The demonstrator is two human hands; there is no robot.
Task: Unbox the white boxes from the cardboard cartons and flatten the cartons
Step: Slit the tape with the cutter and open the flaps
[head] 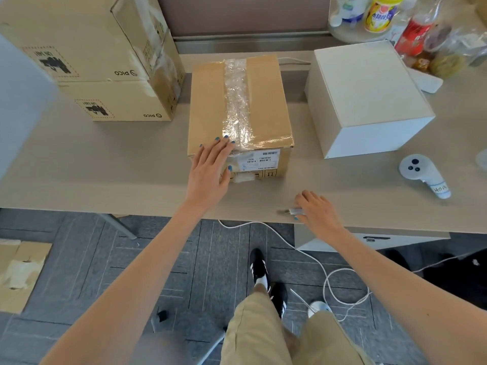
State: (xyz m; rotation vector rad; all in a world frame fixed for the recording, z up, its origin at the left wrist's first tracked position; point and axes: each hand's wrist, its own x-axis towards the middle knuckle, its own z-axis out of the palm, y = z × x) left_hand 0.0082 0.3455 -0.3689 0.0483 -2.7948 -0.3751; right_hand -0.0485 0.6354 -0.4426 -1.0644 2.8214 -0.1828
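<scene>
A sealed brown carton (pixel 263 101) with a strip of clear tape along its top stands in the middle of the desk. My left hand (pixel 210 169) lies flat on its near left corner, fingers straight, thumb down the front face. My right hand (pixel 316 212) rests near the desk's front edge, and its curled fingers lie over a small utility knife (pixel 291 212) whose blade points left. A plain white box (pixel 369 101) stands to the right of the carton. Two stacked cartons (pixel 100 61) with printed logos stand at the far left.
A white handheld controller (pixel 421 175) lies at the right. Bottles and bagged snacks (pixel 421 35) crowd the back right corner. A flattened carton (pixel 21 272) lies on the floor at the left, and a white cable (pixel 326 277) loops across the floor under the desk (pixel 105 167).
</scene>
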